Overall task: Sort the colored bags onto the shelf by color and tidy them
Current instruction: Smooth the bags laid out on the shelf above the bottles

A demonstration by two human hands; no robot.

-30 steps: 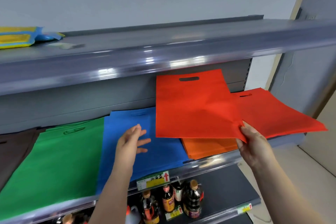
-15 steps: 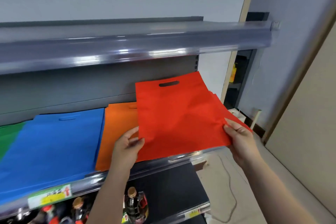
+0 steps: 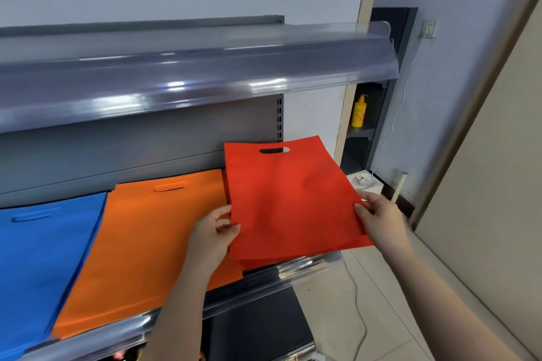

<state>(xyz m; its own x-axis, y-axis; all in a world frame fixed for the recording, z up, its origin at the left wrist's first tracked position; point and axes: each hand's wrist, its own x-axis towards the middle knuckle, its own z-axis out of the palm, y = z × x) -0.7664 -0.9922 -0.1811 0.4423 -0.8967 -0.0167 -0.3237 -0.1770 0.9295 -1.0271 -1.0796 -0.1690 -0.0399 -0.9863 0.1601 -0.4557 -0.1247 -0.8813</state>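
Orange bags [image 3: 140, 246] just beside red bag [image 3: 293, 199]

The grey shelf [image 3: 293, 274] carries blue bags [image 3: 38, 255] farthest left of the fingers [image 3: 223, 211], orange bags [image 3: 140, 246] just left of them, and red bags [image 3: 290, 202] between both hands' fingers.

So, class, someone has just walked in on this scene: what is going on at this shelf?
A person is sorting flat cloth bags by colour on a shelf. Both hands hold the red bags at the right end: the left hand grips the left edge, the right hand pinches the right edge. The red bags overhang the shelf's front edge. Beside them lie the orange bags, then the blue bags, each in its own pile.
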